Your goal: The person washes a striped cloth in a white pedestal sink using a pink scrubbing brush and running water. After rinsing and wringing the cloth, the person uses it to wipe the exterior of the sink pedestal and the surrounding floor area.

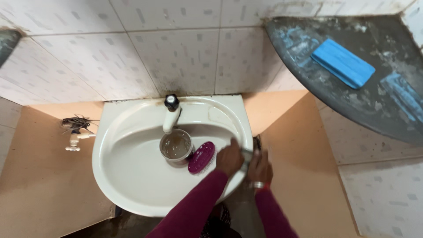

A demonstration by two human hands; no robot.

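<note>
Occupying the centre, a white sink (132, 176) holds a steel cup (176, 146) under the tap (171, 113) and a purple brush (202, 157). At its right rim, left hand (229, 159) and right hand (260, 169) both grip a small metallic object (245, 158).

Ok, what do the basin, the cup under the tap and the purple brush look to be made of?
The basin looks like glazed ceramic: cream, smooth, softly glossy. The cup seems to be metal, probably steel: grey with a thin shiny rim, holding murky water. The purple brush looks like moulded plastic: uniform colour, rows of dots, likely bristles.
</note>
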